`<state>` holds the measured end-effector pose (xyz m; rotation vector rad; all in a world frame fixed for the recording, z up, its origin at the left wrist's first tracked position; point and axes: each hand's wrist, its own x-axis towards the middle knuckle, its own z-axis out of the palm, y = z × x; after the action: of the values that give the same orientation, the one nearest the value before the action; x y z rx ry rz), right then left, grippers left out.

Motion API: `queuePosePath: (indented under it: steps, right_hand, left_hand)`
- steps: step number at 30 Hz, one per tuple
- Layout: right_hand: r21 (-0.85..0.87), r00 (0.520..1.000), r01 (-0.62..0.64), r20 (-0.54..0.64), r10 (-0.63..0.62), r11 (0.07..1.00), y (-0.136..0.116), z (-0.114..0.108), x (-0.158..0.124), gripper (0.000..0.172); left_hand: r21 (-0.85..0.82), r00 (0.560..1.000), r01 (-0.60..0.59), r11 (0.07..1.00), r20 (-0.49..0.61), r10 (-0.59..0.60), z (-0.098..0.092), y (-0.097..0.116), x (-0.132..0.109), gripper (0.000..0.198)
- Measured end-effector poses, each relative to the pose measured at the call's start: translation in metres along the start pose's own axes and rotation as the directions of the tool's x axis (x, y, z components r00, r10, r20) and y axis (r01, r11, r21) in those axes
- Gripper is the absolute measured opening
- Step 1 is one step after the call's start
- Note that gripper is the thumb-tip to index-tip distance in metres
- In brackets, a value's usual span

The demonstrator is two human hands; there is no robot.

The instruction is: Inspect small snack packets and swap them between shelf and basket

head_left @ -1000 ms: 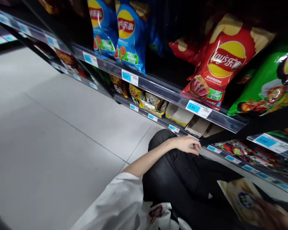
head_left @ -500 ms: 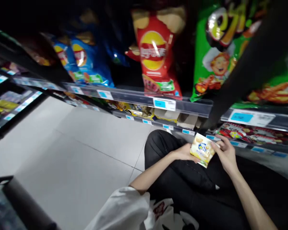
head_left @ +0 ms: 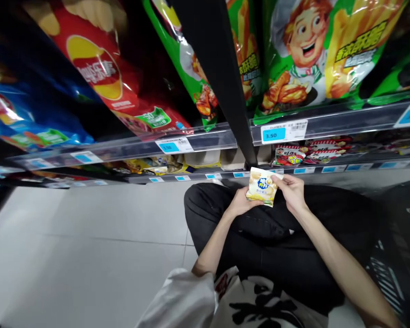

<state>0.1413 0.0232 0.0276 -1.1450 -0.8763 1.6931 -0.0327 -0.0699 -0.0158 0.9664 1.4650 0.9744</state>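
A small cream-and-yellow snack packet (head_left: 263, 187) with a blue logo is held above my crossed legs, close to the lowest shelf edge. My left hand (head_left: 241, 202) grips its left side and lower edge, the fingers partly hidden behind it. At the packet's upper right corner, my right hand (head_left: 291, 190) pinches it between thumb and fingers. The front of the packet faces up toward the camera.
Above stand a red chip bag (head_left: 100, 68), blue chip bags (head_left: 30, 114) and green snack bags (head_left: 307, 59) behind a shelf edge with price tags. Red packets (head_left: 319, 152) lie lower. A dark basket (head_left: 391, 269) is at the right, pale floor tiles (head_left: 99, 255) at the left.
The view has turned to the right, so shelves, hands and packet appear further left. More green bags and the dark basket have come into view. Both hands still hold the packet.
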Motion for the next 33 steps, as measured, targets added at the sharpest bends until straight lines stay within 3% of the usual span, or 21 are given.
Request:
queuePosePath:
  steps: [6,19,25,33]
  right_hand:
    - [-0.014,0.998,0.047,-0.047,-0.047,0.999,0.004,-0.006,0.004,0.037]
    - [0.016,0.998,-0.032,-0.050,0.033,0.999,0.007,0.001,0.002,0.036]
    - [0.021,0.993,-0.096,0.074,0.095,0.995,0.007,0.000,0.002,0.036]
    - [-0.043,0.963,-0.205,0.168,0.209,0.978,0.004,0.002,-0.004,0.041]
  left_hand:
    - [0.007,0.999,-0.029,1.000,0.029,0.029,0.015,-0.007,0.004,0.066]
    - [0.081,0.995,-0.056,0.995,0.086,0.049,0.012,-0.007,0.005,0.069]
    - [0.149,0.991,-0.076,0.986,0.118,0.059,0.012,-0.011,0.005,0.067]
    - [0.047,0.983,-0.047,0.998,0.178,0.038,0.012,-0.006,0.003,0.074]
